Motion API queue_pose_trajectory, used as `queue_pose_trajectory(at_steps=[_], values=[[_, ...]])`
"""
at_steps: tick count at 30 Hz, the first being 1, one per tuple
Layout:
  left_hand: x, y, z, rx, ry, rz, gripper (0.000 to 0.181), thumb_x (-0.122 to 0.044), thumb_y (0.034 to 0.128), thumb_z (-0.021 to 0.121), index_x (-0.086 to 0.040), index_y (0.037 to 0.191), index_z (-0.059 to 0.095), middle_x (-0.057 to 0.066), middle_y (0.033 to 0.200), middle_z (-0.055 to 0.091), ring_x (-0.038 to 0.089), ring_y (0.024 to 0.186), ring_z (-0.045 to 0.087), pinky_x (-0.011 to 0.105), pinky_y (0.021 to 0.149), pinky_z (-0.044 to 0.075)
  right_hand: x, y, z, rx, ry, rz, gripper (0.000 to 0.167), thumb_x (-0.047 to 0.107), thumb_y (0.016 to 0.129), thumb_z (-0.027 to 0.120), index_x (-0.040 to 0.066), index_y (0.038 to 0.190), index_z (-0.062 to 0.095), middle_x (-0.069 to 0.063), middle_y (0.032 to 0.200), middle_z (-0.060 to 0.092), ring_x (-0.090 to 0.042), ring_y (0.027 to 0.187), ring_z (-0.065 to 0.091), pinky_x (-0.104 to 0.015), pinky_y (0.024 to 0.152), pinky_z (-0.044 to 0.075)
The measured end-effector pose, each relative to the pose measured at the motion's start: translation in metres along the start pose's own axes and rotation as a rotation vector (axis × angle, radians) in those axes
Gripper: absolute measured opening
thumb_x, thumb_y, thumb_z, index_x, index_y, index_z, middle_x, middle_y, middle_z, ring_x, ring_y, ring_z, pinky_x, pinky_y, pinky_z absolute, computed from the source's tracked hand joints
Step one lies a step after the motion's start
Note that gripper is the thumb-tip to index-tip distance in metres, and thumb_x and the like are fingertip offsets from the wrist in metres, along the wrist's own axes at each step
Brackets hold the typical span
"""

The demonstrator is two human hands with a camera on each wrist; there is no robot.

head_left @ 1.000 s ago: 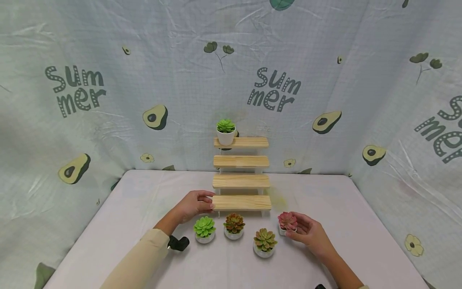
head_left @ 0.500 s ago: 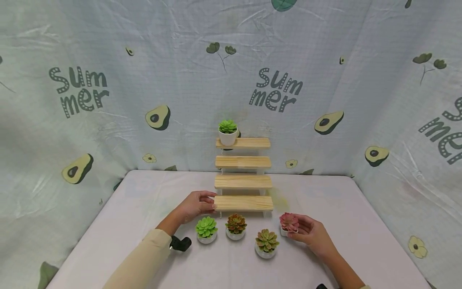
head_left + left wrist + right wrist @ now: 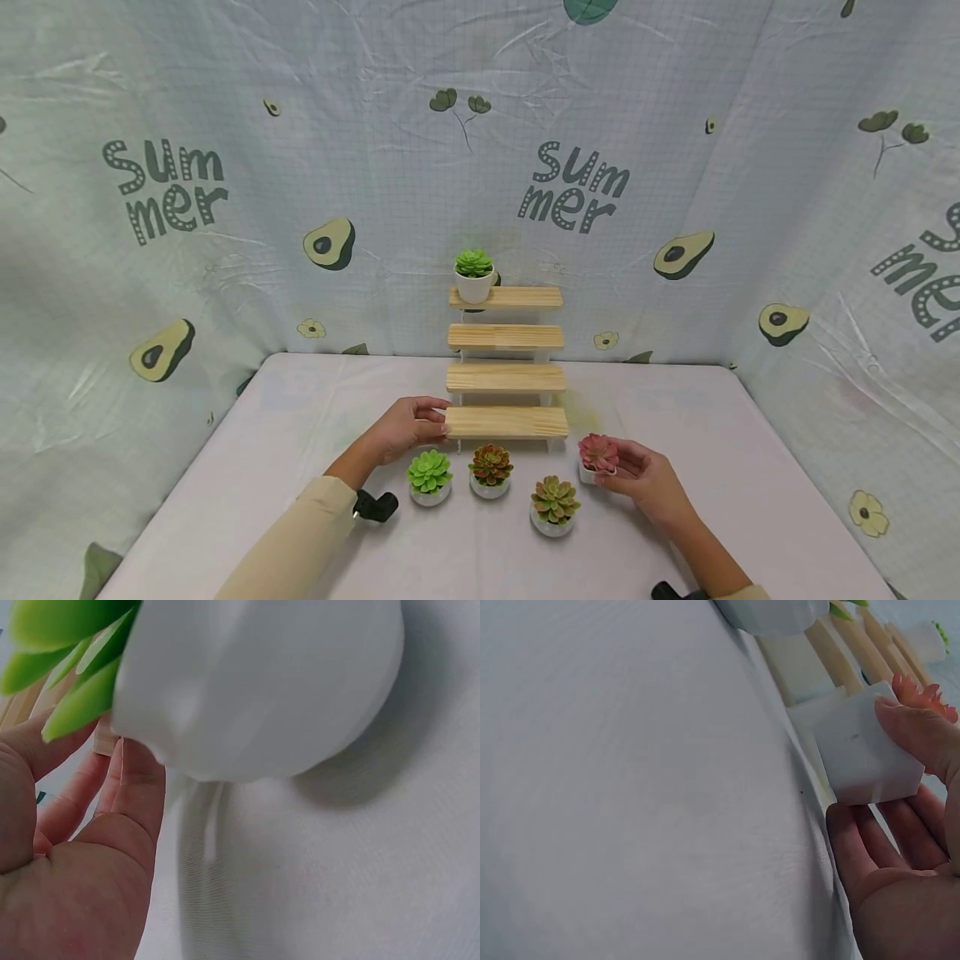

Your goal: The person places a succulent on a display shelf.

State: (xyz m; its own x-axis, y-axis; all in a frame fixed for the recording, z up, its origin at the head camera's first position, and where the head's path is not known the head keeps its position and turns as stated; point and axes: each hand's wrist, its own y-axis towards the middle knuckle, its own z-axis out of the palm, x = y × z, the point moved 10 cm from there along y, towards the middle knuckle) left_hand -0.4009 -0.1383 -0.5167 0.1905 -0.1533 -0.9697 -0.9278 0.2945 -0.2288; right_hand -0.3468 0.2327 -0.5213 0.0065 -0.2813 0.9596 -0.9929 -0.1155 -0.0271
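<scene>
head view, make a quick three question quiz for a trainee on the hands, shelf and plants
1. Which board of the wooden shelf bears a potted plant?
a) bottom
b) second from bottom
c) top
2. True or false: the left hand touches the left end of the bottom board.
3. What colour is the succulent whose white pot the right hand grips?

Key: 1. c; 2. true; 3. pink

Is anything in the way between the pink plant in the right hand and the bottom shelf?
In the head view, nothing visible stands between the pink plant and the bottom shelf; the olive plant sits nearer the camera, off that path.
</scene>
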Motion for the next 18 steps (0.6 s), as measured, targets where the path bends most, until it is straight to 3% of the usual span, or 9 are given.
queue_pose_trajectory(at_steps=[4, 11, 18], values=[[0.0, 0.0, 0.0, 0.0, -0.002, 0.002, 0.05, 0.004, 0.095, 0.067, 0.006, 0.143, 0.052, 0.013, 0.109, 0.064, 0.016, 0.088, 0.071, 0.037, 0.088, 0.064, 0.004, 0.003, 0.0, -0.002, -0.004, -0.006, 0.072, 0.012, 0.08, 0.088, -0.002, 0.142, 0.056, -0.022, 0.139, 0.062, -0.014, 0.121, 0.066, -0.019, 0.091, 0.058], [0.002, 0.001, -0.002, -0.018, 0.005, -0.01, 0.049, 0.004, 0.095, 0.067, 0.004, 0.142, 0.054, 0.014, 0.111, 0.064, 0.017, 0.088, 0.072, 0.037, 0.088, 0.064, 0.025, 0.009, -0.002, -0.001, 0.0, -0.073, 0.071, 0.01, 0.08, 0.087, -0.002, 0.143, 0.055, -0.024, 0.138, 0.062, 0.004, 0.111, 0.064, -0.017, 0.089, 0.058], [0.002, 0.0, 0.0, -0.009, -0.009, -0.013, 0.05, 0.005, 0.095, 0.067, 0.004, 0.143, 0.053, 0.014, 0.11, 0.064, 0.017, 0.088, 0.071, 0.037, 0.088, 0.064, 0.046, 0.017, 0.0, 0.03, 0.003, -0.105, 0.07, 0.012, 0.082, 0.086, -0.002, 0.143, 0.054, -0.025, 0.139, 0.06, 0.004, 0.11, 0.063, -0.018, 0.089, 0.059]])
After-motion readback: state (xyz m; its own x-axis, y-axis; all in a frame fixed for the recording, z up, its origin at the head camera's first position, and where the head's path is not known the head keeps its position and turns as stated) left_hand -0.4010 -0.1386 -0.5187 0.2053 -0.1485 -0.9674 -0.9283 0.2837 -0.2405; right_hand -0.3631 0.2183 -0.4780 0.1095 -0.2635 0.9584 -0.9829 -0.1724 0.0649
